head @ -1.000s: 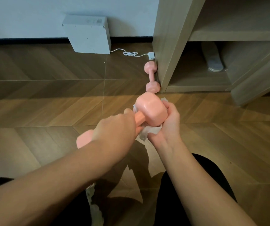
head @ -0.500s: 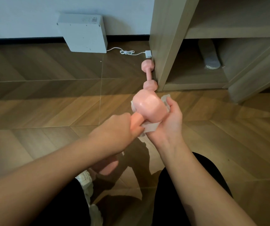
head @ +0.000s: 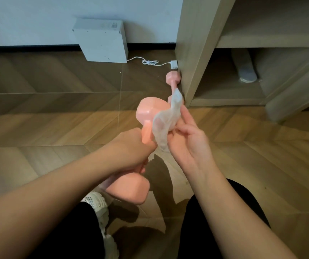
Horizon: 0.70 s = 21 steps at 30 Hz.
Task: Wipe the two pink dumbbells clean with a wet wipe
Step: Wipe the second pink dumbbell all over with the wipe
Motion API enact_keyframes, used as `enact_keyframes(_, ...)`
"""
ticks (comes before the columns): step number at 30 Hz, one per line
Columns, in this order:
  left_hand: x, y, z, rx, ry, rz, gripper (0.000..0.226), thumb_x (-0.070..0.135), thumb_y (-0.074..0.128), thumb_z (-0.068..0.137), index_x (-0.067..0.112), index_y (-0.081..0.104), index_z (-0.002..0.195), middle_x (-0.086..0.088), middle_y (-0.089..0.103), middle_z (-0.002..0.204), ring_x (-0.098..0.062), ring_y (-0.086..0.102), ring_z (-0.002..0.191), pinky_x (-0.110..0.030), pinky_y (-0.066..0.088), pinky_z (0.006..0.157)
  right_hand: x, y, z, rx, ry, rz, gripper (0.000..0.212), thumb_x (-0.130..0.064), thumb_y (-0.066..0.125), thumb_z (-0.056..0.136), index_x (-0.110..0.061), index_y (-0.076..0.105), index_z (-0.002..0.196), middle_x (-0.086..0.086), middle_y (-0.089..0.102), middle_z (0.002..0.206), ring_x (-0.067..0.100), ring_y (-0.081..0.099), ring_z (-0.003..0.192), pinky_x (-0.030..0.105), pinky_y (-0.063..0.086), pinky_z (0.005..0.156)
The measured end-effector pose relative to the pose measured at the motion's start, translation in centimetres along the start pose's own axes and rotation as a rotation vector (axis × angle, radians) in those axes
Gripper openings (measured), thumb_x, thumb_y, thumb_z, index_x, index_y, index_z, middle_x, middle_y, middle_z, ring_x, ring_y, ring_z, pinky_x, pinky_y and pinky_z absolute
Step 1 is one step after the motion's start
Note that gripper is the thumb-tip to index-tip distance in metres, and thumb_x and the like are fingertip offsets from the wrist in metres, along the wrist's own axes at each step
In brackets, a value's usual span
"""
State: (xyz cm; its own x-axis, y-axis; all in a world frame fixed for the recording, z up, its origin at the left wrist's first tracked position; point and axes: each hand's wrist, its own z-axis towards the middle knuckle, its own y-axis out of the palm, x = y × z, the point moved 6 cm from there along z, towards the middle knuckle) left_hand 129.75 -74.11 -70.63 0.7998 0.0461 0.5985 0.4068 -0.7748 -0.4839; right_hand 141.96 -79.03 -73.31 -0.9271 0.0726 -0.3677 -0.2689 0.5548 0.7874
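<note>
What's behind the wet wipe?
The held dumbbell, its top head's right side covered. Farther back, the second dumbbell on the floor: far head and bar show, near head mostly hidden.

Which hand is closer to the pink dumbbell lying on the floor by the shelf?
Right. The right hand, pinching the wipe, is just short of the floor dumbbell; the left hand sits further back and left, gripping the other dumbbell.

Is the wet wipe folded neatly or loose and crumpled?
Loose and crumpled: the wet wipe drapes in an uneven, stretched sheet from the right hand over the held dumbbell.
</note>
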Motion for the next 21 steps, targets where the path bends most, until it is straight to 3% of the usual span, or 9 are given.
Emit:
enact_keyframes(1,-0.1,-0.1,0.0,-0.027,-0.009,-0.048,0.032,0.043,0.053,0.095,0.012,0.049,0.092,-0.003,0.066,0.060,-0.018,0.062,0.046,-0.025,0.049,0.046,-0.4,0.1,0.0,-0.001,-0.087,-0.194,0.038,-0.006,0.043,0.102,-0.021,0.057,0.133,0.006,0.063,0.131,0.025,0.062,0.118,0.046,0.050,0.101)
enact_keyframes(3,-0.2,-0.2,-0.2,-0.091,-0.024,-0.131,0.036,0.045,0.056,0.093,0.010,0.050,0.094,-0.005,0.064,0.060,-0.020,0.061,0.049,-0.030,0.052,0.053,-1.4,0.8,-0.5,-0.032,-0.329,-0.720,0.025,-0.023,0.052,0.100,-0.028,0.063,0.122,-0.011,0.071,0.111,0.010,0.068,0.105,0.028,0.058,0.081)
enact_keyframes(6,-0.6,-0.2,-0.8,-0.215,-0.067,-0.153,0.037,0.046,0.057,0.093,0.009,0.053,0.098,-0.005,0.064,0.062,-0.020,0.061,0.052,-0.032,0.054,0.057,-1.4,2.1,-1.2,-0.160,-0.542,-1.192,0.031,-0.037,0.045,0.102,-0.023,0.057,0.127,-0.019,0.067,0.095,-0.001,0.066,0.091,0.012,0.050,0.064)
enact_keyframes(9,-0.8,0.0,-1.5,-0.205,-0.064,-0.013,0.030,0.040,0.054,0.096,0.010,0.054,0.101,-0.005,0.068,0.063,-0.018,0.062,0.050,-0.030,0.055,0.055,-0.6,2.0,-1.2,-0.217,-0.555,-1.342,0.035,-0.042,0.034,0.103,-0.019,0.051,0.122,-0.013,0.058,0.089,0.000,0.062,0.078,0.011,0.044,0.058)
enact_keyframes(11,-0.5,0.0,-1.5,-0.068,0.001,0.313,0.027,0.038,0.053,0.096,0.011,0.051,0.095,-0.002,0.068,0.068,-0.016,0.063,0.051,-0.028,0.053,0.051,-0.6,1.8,-1.1,-0.176,-0.553,-1.393,0.036,-0.043,0.031,0.104,-0.016,0.054,0.109,-0.007,0.056,0.082,0.002,0.060,0.069,0.013,0.043,0.055)
enact_keyframes(13,-0.1,-0.1,-1.6,0.084,0.067,0.660,0.025,0.039,0.054,0.095,0.019,0.040,0.093,0.005,0.055,0.073,-0.009,0.055,0.056,-0.024,0.039,0.045,-0.7,1.6,-1.0,-0.156,-0.553,-1.423,0.038,-0.039,0.031,0.104,-0.012,0.057,0.102,-0.004,0.056,0.076,0.005,0.056,0.063,0.012,0.041,0.054)
enact_keyframes(15,0.1,0.0,-2.1,0.170,0.115,0.840,0.025,0.036,0.056,0.095,0.024,0.034,0.097,0.008,0.046,0.072,-0.009,0.048,0.054,-0.020,0.028,0.043,-0.7,1.3,-0.7,-0.138,-0.528,-1.477,0.035,-0.031,0.033,0.105,-0.008,0.058,0.099,-0.003,0.056,0.080,0.004,0.052,0.066,0.007,0.039,0.058)
enact_keyframes(18,0.6,0.3,-2.8,0.294,0.233,1.033,0.035,0.027,0.060,0.093,0.023,0.025,0.093,0.009,0.036,0.066,-0.009,0.035,0.047,-0.022,0.018,0.040,-0.8,0.7,0.0,-0.005,-0.399,-1.417,0.035,-0.041,0.034,0.104,-0.020,0.060,0.093,-0.003,0.061,0.083,0.001,0.062,0.072,0.006,0.043,0.056)
enact_keyframes(21,1.3,0.7,-3.3,0.311,0.336,1.117,0.038,0.015,0.059,0.088,0.021,0.022,0.094,0.006,0.025,0.067,-0.010,0.024,0.048,-0.026,0.014,0.042,-0.9,0.0,0.5,0.074,-0.251,-1.257,0.046,-0.039,0.036,0.104,-0.001,0.062,0.100,0.017,0.062,0.083,0.029,0.061,0.073,0.017,0.041,0.056)
